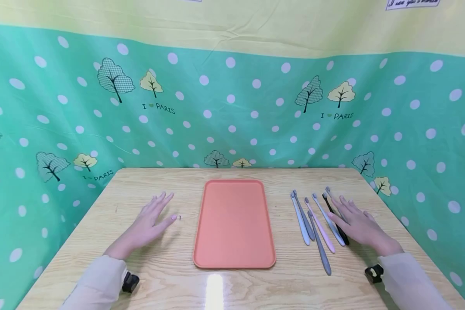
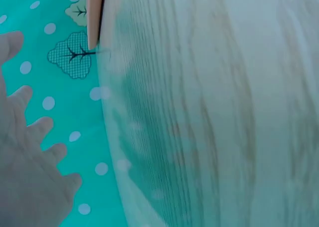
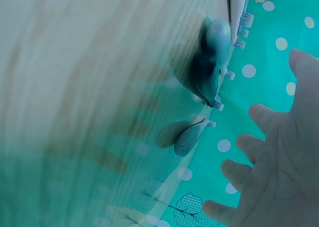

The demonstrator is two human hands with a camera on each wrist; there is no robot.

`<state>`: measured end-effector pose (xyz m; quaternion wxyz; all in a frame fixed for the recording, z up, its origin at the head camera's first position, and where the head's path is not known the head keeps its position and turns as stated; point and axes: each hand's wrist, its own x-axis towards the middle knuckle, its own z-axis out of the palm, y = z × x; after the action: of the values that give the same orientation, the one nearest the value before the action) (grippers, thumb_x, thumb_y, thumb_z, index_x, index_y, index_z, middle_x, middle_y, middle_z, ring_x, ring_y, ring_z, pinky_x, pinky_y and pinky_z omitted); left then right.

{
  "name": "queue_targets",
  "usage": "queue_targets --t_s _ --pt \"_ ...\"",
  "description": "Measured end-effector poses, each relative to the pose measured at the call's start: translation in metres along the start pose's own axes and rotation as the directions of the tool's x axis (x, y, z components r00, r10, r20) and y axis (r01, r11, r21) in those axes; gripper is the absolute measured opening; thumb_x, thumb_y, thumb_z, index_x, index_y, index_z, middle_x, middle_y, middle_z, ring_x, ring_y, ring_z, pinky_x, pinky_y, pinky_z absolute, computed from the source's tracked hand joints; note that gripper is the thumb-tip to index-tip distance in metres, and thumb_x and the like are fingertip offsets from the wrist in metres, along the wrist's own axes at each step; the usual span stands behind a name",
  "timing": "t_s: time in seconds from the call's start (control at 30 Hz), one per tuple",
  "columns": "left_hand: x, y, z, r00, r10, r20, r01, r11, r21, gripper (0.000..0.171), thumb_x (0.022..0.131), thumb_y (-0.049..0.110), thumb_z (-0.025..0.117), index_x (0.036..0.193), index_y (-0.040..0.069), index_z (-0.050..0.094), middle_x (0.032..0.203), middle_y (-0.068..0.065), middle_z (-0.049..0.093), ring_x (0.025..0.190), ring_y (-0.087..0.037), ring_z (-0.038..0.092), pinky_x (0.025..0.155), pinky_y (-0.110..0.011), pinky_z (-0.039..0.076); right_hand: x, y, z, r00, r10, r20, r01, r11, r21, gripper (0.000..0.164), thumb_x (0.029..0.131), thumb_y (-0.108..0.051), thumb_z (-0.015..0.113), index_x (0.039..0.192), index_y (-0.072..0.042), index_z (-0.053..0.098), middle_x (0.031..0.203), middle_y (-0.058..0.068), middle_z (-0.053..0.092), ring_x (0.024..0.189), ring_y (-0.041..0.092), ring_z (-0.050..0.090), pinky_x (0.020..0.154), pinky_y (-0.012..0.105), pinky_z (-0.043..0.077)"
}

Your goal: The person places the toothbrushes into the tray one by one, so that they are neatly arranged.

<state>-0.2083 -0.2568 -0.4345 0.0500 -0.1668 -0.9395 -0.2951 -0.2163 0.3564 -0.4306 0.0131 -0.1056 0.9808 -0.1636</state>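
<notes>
Head view: the left hand [image 1: 149, 220] and right hand [image 1: 354, 221] are spread, holding nothing; toothbrushes [image 1: 320, 226] lie on the surface [image 1: 162, 275], right of the tray [image 1: 234, 224]. They look light, stiff, perhaps slippery; mid-handle suits a pinch.

The head view is bright, with white glare on the table [image 1: 170, 282]; wrist views look hazy.
</notes>
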Motion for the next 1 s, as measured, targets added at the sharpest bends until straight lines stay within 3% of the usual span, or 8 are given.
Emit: queue_targets --t_s 0.17,0.43,0.63,0.8,1.0 --pt "0.001 0.001 0.002 1.0 -0.02 0.011 0.021 0.997 -0.068 0.074 0.101 0.042 0.058 0.162 0.026 0.019 0.164 -0.019 0.017 0.146 -0.048 0.015 0.107 -0.081 0.017 0.0 0.0 0.001 1.0 -0.009 -0.003 0.009 1.0 0.02 0.073 0.104 -0.053 0.04 0.159 -0.006 0.026 0.16 0.03 0.016 0.142 0.057 0.011 0.101 0.086 0.01" --pt "0.006 0.002 0.006 1.0 0.009 -0.009 -0.011 0.973 -0.232 0.065 0.103 0.027 0.058 0.159 0.016 0.027 0.154 -0.022 0.034 0.13 -0.045 0.048 0.102 -0.063 0.046 0.001 -0.004 0.001 0.999 -0.04 -0.006 0.041 0.994 0.103 0.068 0.107 -0.046 0.04 0.156 0.0 0.031 0.16 0.031 0.016 0.142 0.057 0.012 0.1 0.087 0.009" --pt "0.009 0.006 0.01 1.0 0.001 0.016 0.004 0.943 -0.332 0.054 0.103 0.019 0.057 0.153 0.01 0.039 0.145 -0.024 0.047 0.123 -0.041 0.056 0.102 -0.055 0.05 0.001 -0.011 0.0 0.998 -0.064 -0.001 0.064 0.987 0.145 0.063 0.107 -0.041 0.042 0.153 0.001 0.036 0.159 0.031 0.018 0.142 0.057 0.016 0.102 0.084 0.015" --pt "0.01 0.013 0.015 1.0 0.002 0.021 0.005 0.936 -0.353 0.043 0.102 0.017 0.059 0.143 0.005 0.052 0.14 -0.02 0.054 0.119 -0.035 0.06 0.099 -0.05 0.053 0.0 -0.018 -0.001 0.996 -0.088 -0.011 0.088 0.983 0.161 0.061 0.107 -0.041 0.043 0.151 0.002 0.04 0.158 0.032 0.02 0.141 0.057 0.019 0.104 0.081 0.02" --pt "0.013 0.021 0.022 0.998 -0.011 0.063 0.037 0.907 -0.419 0.043 0.101 0.014 0.06 0.142 0.002 0.053 0.139 -0.024 0.054 0.118 -0.036 0.061 0.094 -0.037 0.057 -0.002 -0.027 -0.002 0.993 -0.112 -0.023 0.115 0.977 0.179 0.059 0.107 -0.038 0.046 0.148 0.005 0.043 0.156 0.034 0.025 0.14 0.056 0.021 0.107 0.077 0.024"
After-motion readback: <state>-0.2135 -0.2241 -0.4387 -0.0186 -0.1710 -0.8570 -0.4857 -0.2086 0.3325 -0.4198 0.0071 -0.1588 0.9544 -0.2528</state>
